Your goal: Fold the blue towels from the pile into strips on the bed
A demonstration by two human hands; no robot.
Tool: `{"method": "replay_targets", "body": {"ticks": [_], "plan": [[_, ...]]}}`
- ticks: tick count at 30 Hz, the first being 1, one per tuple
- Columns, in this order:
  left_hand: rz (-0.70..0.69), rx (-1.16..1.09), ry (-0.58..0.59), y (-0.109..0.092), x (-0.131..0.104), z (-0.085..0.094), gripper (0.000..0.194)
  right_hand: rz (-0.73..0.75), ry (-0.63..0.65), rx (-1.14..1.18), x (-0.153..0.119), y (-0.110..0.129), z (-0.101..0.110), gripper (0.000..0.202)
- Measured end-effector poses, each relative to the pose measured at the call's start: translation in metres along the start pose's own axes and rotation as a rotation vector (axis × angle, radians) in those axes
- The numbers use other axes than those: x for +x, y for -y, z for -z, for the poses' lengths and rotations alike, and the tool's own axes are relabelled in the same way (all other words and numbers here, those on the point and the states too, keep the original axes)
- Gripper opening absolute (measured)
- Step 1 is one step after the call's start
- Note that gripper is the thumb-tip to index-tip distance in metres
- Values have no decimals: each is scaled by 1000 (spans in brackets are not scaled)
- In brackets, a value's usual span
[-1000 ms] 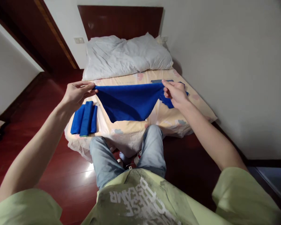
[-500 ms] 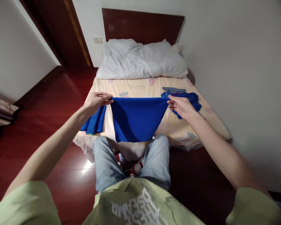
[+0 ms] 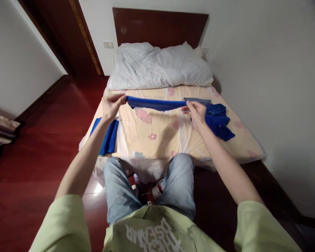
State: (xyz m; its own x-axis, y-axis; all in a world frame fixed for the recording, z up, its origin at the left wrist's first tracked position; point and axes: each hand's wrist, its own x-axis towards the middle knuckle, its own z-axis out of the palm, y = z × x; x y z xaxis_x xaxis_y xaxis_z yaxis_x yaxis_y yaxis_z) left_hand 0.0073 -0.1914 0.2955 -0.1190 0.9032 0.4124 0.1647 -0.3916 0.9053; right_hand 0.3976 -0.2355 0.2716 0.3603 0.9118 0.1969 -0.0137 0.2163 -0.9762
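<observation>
A blue cloth is stretched between my two hands above the bed, seen nearly edge-on as a narrow band. My left hand pinches its left corner. At the opposite corner, my right hand grips the cloth between thumb and fingers. Below my left forearm lie several folded blue cloths, side by side near the bed's left edge. Beyond my right hand rests a crumpled blue cloth pile, with a flat grey-blue cloth just behind it.
The bed wears a pale yellow flowered sheet. A white quilt is heaped at its far end, before a dark wooden headboard. A wall stands close on the right, and dark red floor lies to the left.
Both hands have risen and moved away from me toward the headboard. The blue cloth, hanging down as a broad panel before, has swung up and away into a thin band.
</observation>
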Motion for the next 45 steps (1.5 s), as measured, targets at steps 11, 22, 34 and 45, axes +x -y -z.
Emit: {"method": "replay_targets", "body": {"ticks": [11, 22, 34, 45], "plan": [[754, 282, 116, 189, -210, -5, 31, -749, 395, -484, -112, -201, 40, 27], [701, 297, 246, 223, -231, 3, 36, -696, 381, -500, -115, -236, 58, 25], [506, 471, 308, 206, -246, 24, 31, -713, 538, -631, -114, -235, 60, 29], [496, 617, 401, 205, -237, 19, 37, -735, 559, -681, -114, -226, 58, 26]]}}
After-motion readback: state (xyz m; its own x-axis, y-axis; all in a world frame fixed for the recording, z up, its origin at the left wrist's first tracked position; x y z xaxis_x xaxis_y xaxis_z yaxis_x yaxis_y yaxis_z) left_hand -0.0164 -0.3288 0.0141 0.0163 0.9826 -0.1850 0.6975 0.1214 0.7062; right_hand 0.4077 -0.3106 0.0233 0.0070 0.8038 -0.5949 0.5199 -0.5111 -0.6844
